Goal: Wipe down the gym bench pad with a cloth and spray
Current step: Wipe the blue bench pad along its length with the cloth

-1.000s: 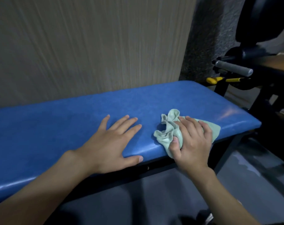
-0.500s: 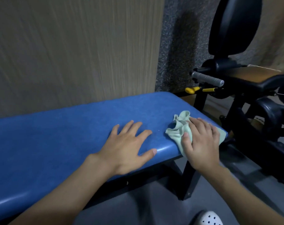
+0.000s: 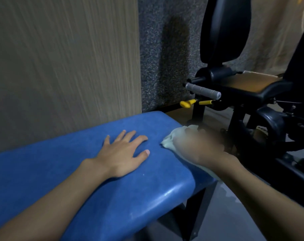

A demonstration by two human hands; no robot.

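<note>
1. A wood-grain wall panel (image 3: 60, 66) stands behind the left part of the scene. To its right is a grey speckled wall (image 3: 165, 49).
2. The blue bench pad (image 3: 60, 180) runs from the left edge to a rounded right end, and its near corner is glossy. A black bench leg (image 3: 194, 214) stands under that end on the grey floor (image 3: 226, 226).
3. The left hand (image 3: 123, 152) lies palm down on the pad with its fingers straight and spread, holding nothing. Its forearm crosses the near edge.
4. The pale green cloth (image 3: 170, 141) sits at the pad's right end, near the left hand but apart from it, and part of it hangs over the edge.
5. The right hand (image 3: 196, 148) is on top of the cloth. It is motion-blurred, so I cannot tell whether the fingers curl round the cloth or lie flat.
6. Further right stands a black gym machine (image 3: 224, 32) with a tall backrest. A grey handle (image 3: 202, 90) and a yellow lever (image 3: 187, 103) point toward the bench.
</note>
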